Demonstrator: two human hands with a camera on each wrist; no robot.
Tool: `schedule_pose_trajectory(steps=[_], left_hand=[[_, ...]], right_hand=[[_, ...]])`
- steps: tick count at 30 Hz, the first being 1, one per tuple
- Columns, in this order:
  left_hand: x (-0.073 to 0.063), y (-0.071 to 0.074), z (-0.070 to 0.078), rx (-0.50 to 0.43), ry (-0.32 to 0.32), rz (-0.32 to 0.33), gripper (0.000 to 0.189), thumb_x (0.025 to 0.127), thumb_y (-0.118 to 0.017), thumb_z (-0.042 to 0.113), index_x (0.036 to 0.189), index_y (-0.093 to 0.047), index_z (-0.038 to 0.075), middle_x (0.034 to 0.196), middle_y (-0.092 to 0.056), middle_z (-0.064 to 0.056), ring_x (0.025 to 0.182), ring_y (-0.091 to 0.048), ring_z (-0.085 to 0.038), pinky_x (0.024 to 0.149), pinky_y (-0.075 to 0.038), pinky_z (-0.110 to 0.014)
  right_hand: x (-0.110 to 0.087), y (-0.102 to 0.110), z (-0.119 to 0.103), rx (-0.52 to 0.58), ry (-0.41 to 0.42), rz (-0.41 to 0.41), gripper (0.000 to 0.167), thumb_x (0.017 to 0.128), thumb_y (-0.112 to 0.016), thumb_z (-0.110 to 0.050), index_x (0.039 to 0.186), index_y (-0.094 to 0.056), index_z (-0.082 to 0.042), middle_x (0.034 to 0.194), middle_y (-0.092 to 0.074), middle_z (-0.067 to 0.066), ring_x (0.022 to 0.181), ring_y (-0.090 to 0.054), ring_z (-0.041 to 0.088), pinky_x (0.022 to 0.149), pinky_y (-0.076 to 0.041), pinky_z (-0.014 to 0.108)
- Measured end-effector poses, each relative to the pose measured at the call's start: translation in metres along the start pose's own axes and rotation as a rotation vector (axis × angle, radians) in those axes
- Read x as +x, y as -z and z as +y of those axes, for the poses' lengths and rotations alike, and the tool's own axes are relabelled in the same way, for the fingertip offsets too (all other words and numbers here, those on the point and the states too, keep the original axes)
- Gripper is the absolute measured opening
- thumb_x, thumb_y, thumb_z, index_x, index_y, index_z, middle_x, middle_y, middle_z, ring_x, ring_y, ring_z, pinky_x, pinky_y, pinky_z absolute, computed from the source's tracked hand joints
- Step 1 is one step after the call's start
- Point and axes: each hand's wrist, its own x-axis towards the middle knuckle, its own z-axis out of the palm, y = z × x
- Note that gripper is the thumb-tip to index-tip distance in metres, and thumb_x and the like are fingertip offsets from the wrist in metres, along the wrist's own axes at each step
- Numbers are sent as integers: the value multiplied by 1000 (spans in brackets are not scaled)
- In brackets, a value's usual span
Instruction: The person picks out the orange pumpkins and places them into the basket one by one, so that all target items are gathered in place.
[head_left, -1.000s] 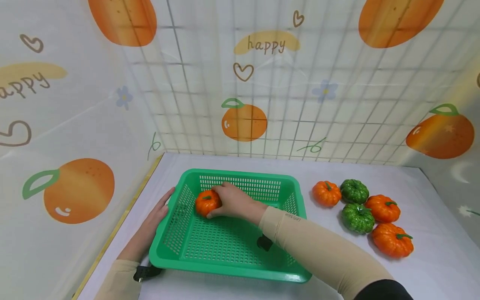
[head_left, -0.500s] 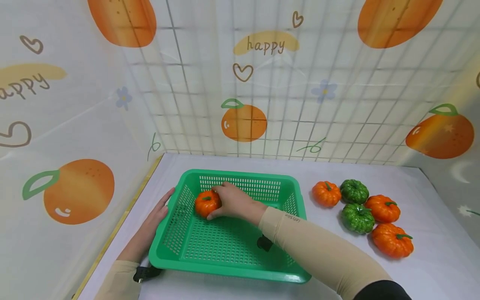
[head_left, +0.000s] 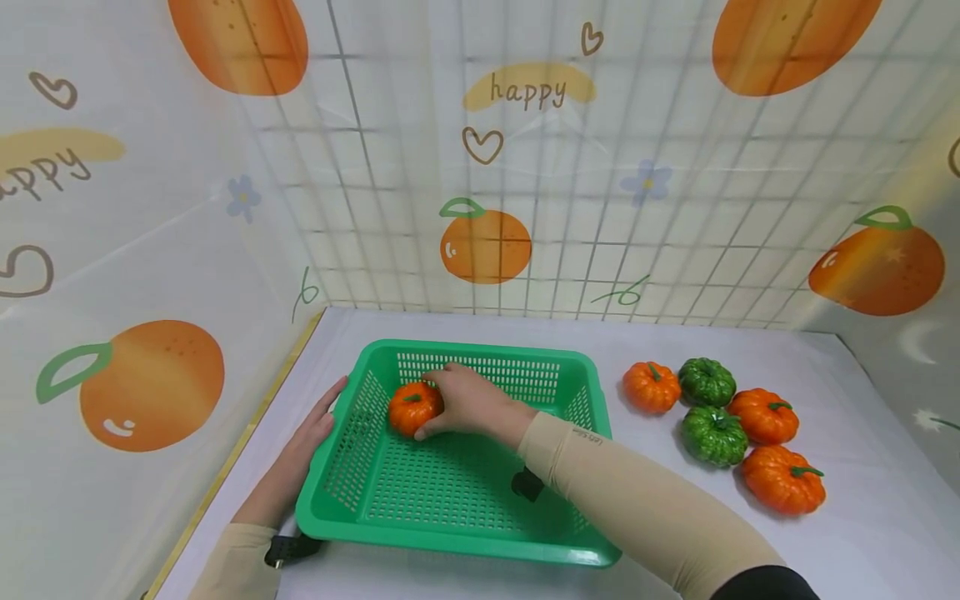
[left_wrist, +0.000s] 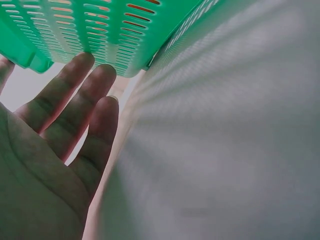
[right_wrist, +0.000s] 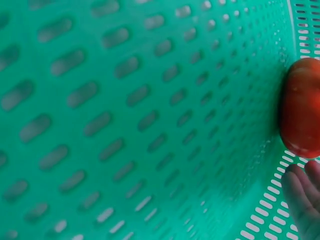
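A small orange pumpkin with a green stem sits in the far left part of a green slotted plastic basket. My right hand holds it from the right, thumb on the near side and fingers at the back. The right wrist view shows the pumpkin at its right edge, with some fingertips below it. Along the basket's left rim lies my left hand, fingers extended. In the left wrist view the straight fingers reach up to the slotted outer wall.
Right of the basket, several pumpkins lie grouped on the white table: an orange one, green ones and more orange ones. A printed curtain over a wire grid stands behind, and a printed sheet borders the left.
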Motion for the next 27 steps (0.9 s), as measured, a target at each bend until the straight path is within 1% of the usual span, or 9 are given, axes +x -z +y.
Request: schedule_pose_trajectory(steps=[3,5,9,13,14,16,21,23,27], left_hand=[[-1,-1,0,0,2,-4,55,110,-26,27,161,-8,21,159,-17,-24,127,-48,-10,95,-47,-32],[-2,-1,0,-4,6,-4,55,110,-26,27,161,-7,21,159,-17,-24,127,-49,-10,94,-48,-32],[-1,0,0,2,5,-1,57,109,-26,27,161,-5,16,158,-15,-26,126,-49,-7,94,-47,-30],[3,1,1,23,9,23,61,107,-27,29,160,-4,10,157,-15,-29,121,-50,-1,94,-47,-27],[4,1,1,28,13,27,62,107,-28,30,160,-4,11,156,-16,-29,120,-51,-1,93,-47,-27],[4,2,1,34,12,29,62,106,-29,30,160,-5,10,156,-17,-29,119,-51,0,92,-47,-28],[5,1,0,47,-8,33,62,106,-27,28,160,-5,6,157,-14,-28,119,-50,1,93,-46,-25],[4,1,0,41,-11,29,61,107,-27,29,160,-4,7,157,-13,-28,120,-49,0,93,-46,-25],[2,-2,-1,14,-17,17,59,108,-25,28,160,-5,11,157,-15,-28,124,-49,-5,93,-47,-29]], right_hand=[[-1,3,2,2,8,2,93,71,-82,-61,143,-53,-10,131,-58,6,116,-53,19,97,-46,32],[-1,5,2,10,17,3,92,72,-82,-61,142,-54,-11,132,-58,5,118,-53,20,98,-45,33],[-2,10,4,36,38,0,90,73,-80,-63,142,-55,-12,134,-59,3,121,-52,22,101,-43,35],[-2,17,5,73,42,2,90,74,-80,-62,143,-54,-11,131,-60,5,116,-55,20,96,-46,34],[-3,18,6,84,43,5,89,74,-80,-62,142,-55,-11,130,-61,6,114,-56,19,94,-47,34],[-4,24,8,134,38,5,88,74,-81,-60,143,-54,-11,129,-61,7,112,-57,20,91,-49,34],[-8,35,13,222,42,-2,88,75,-81,-59,144,-53,-11,127,-63,7,111,-59,21,87,-50,32],[-11,38,15,238,50,-4,88,75,-80,-60,144,-53,-13,126,-63,6,109,-60,21,85,-50,31],[-17,47,20,305,67,-6,86,76,-80,-59,144,-53,-15,125,-63,8,106,-61,23,84,-51,32]])
